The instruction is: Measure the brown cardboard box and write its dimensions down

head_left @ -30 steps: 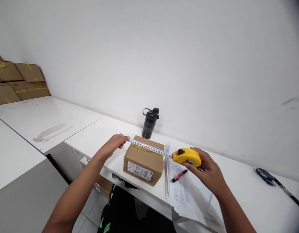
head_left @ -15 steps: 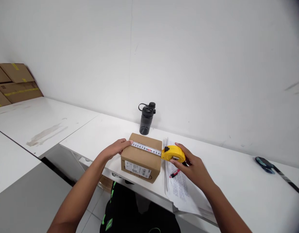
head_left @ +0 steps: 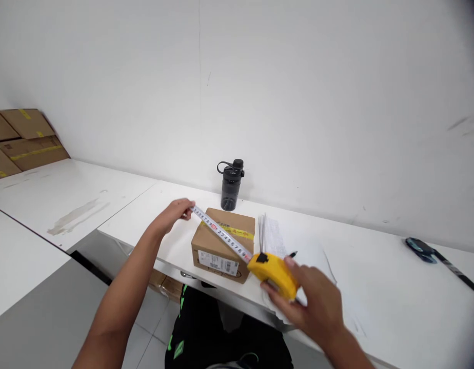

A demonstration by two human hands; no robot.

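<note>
Pinches tape (head_left: pixel 221 233) end in left hand (head_left: pixel 175 214) with curled fingers, beside far-left corner of box (head_left: pixel 217 249), extended from lower left with slanted forearm (head_left: pixel 125 287). Clasps case (head_left: pixel 275 274) in right hand (head_left: pixel 314 300) between thumb and fingers, blurred, lower and closer to body, angled from lower right. Holds tape slantwise across box top, far-left to near-right. On desk (head_left: pixel 371 266) by front edge: box; papers (head_left: pixel 275 234) just right.
</note>
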